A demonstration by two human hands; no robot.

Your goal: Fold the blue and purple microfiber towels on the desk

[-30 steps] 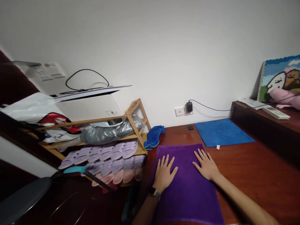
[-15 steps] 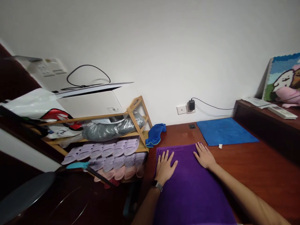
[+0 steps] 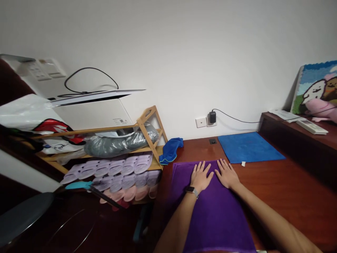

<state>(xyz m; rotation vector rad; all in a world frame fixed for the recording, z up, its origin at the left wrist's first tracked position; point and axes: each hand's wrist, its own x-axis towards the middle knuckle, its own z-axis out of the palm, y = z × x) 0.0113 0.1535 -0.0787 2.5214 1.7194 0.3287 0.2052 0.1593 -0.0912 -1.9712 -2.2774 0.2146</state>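
Observation:
A purple towel (image 3: 218, 214) lies spread on the reddish-brown wooden desk (image 3: 284, 196), its far edge running just beyond my fingertips. My left hand (image 3: 201, 177), with a watch (image 3: 192, 190) on the wrist, rests flat on the towel near its far edge, fingers spread. Close beside it, my right hand (image 3: 228, 175) lies flat at the towel's far right corner, fingers stretched out. Neither hand grips anything. Beyond them, a flat blue cloth (image 3: 249, 147) with a small white tag lies toward the wall. A crumpled blue cloth (image 3: 171, 150) sits at the desk's far left corner.
To the left stands a wooden rack (image 3: 151, 131) with several lilac and pink slippers (image 3: 129, 167), a plastic-wrapped grey bundle (image 3: 121, 142) and a white box (image 3: 94, 114). A black adapter (image 3: 212, 116) is plugged into the wall. A raised shelf at right holds a remote (image 3: 312, 127).
My left hand has slid rightward across the towel, closer to my right hand. The right hand stays near the far right corner. The view has shifted slightly.

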